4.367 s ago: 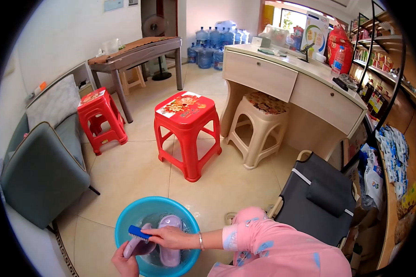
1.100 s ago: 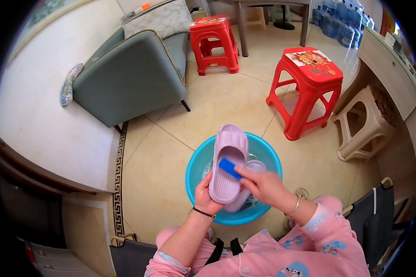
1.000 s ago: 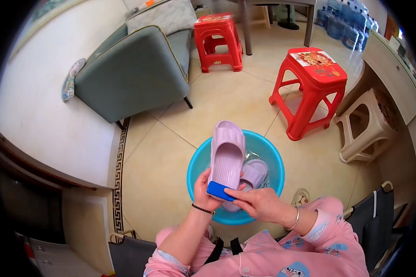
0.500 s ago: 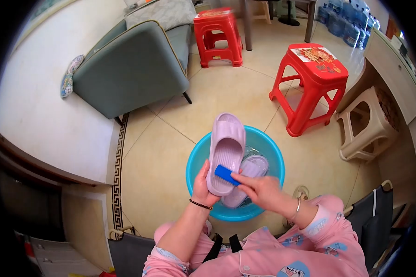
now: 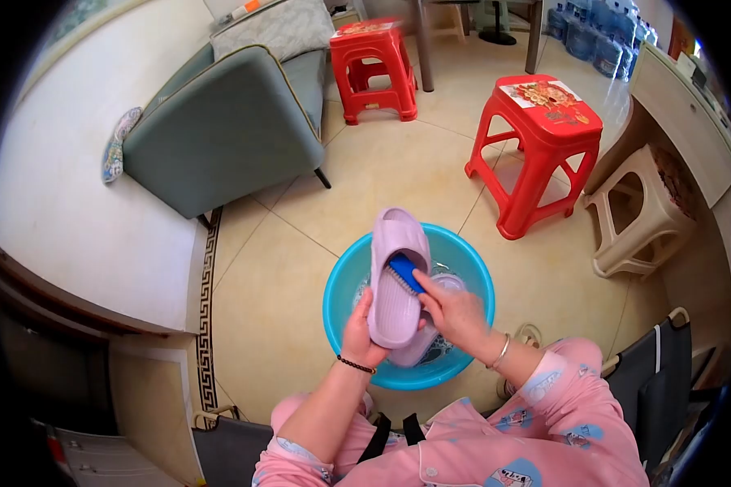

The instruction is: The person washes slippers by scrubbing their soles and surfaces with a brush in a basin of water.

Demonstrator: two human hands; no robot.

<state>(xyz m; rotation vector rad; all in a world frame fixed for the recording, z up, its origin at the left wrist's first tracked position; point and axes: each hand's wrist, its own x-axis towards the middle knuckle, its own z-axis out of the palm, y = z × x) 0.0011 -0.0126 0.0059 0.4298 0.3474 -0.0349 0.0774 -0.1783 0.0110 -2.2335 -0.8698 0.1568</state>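
A lilac slide slipper (image 5: 398, 312) is held up over a blue plastic basin (image 5: 328, 300), its toe pointing away from me. My left hand (image 5: 361, 331) grips it at the heel end, with the thumb along its left side. Closed around a blue scrubbing brush (image 5: 405, 272), my right hand (image 5: 456, 310) holds the bristles against the footbed, close to the strap. Down in the basin lies a second lilac slipper (image 5: 418, 347), partly hidden by my right hand and the first slipper. Some water with suds (image 5: 440, 349) shows around it.
Two red plastic stools (image 5: 536, 122) stand on the tiled floor ahead, one farther left. A beige stool (image 5: 638, 215) sits at the right beside a cabinet (image 5: 682, 122). A grey-green armchair (image 5: 219, 130) is at the left. Large water bottles (image 5: 597, 36) are grouped at the back right.
The brush has moved forward along the footbed, from near the heel to close to the strap, and its bristles now show. The view has shifted slightly.
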